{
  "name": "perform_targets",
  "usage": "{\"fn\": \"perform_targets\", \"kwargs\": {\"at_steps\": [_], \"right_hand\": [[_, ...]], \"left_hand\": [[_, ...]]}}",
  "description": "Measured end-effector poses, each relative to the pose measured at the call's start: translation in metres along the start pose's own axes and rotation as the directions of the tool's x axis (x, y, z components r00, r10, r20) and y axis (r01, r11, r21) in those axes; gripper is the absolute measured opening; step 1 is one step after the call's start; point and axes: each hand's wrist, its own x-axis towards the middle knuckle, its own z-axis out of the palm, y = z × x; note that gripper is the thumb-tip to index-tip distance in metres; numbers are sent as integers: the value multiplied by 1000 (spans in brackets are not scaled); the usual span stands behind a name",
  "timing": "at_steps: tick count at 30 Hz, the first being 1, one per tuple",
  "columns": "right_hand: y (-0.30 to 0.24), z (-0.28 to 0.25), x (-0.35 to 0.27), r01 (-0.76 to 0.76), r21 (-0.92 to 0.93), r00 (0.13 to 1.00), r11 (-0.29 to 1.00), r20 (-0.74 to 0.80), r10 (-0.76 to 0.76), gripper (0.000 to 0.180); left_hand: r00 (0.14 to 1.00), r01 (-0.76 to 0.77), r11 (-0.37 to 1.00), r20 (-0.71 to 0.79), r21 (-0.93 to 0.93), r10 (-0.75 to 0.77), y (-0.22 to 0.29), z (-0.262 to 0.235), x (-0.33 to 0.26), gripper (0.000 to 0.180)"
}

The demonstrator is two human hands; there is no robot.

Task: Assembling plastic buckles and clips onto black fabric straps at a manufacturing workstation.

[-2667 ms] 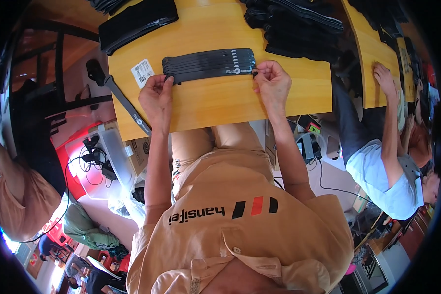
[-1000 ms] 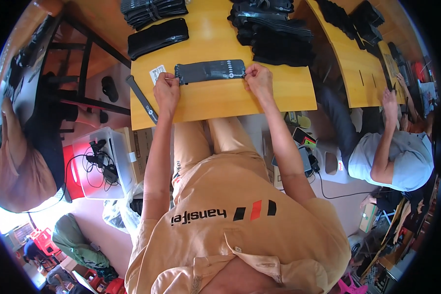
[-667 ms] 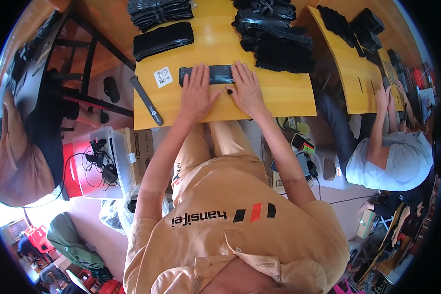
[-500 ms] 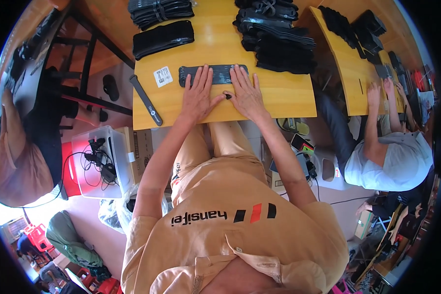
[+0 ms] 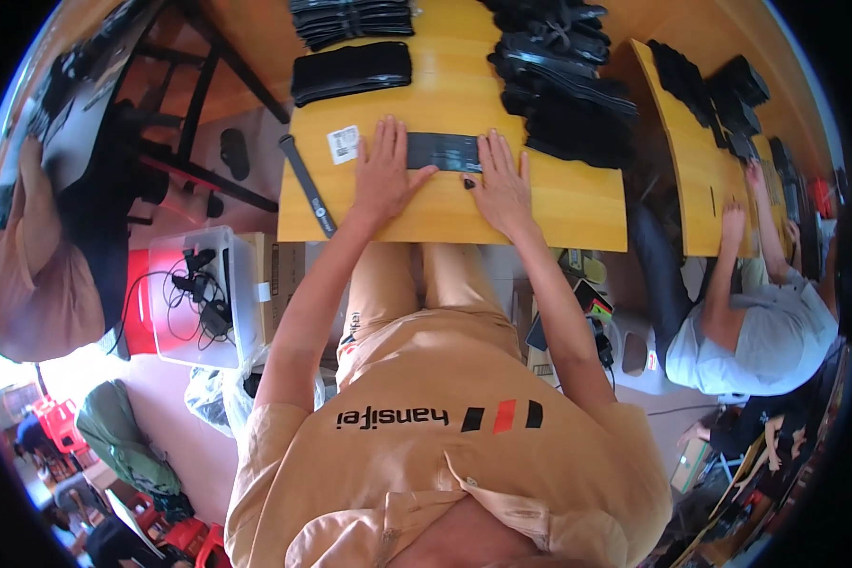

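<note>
A flat, dark rectangular packet (image 5: 443,151) with a glossy surface lies on the yellow table (image 5: 426,213) in front of me. My left hand (image 5: 381,175) rests flat over its left end, fingers stretched out and the thumb angled inward. At the other end my right hand (image 5: 502,185) lies with its fingers extended along the edge. A small black piece (image 5: 470,183) shows at the right thumb; I cannot tell whether it is worn or loose. Left of my left hand are a white printed label (image 5: 344,145) and a black strap (image 5: 308,189).
A folded black bundle (image 5: 352,73) and a tied black stack (image 5: 350,21) sit at the far left. More black bundles (image 5: 573,109) pile up at the right. A clear bin (image 5: 194,331) with cables stands below left. People work at both sides.
My hands have spread from on top of the packet to its two ends, baring its middle. The whole view has shifted, so the table appears further right.
</note>
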Motion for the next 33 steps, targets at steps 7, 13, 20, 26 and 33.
{"fn": "perform_targets", "kwargs": {"at_steps": [7,13,20,26,33], "right_hand": [[-9,-4,-2,-3,5,998,1000,-69,3,61],[-89,-19,-23,339,377,938,862,-206,-279,47],[-169,15,-13,570,358,822,739,-238,-518,50],[-166,39,-17,686,139,723,715,-248,-645,40],[-153,-18,-38,486,469,862,738,-394,-318,27]], "left_hand": [[962,94,947,-218,-307,-166,-11,-31,-11,66],[693,204,401,-157,-893,-703,-53,-86,-83,28],[451,237,-227,313,-945,-836,-62,-59,-167,20],[537,279,-366,460,-888,-707,-34,-67,-178,29],[686,263,-665,621,-699,-381,-3,-90,-146,35]]}}
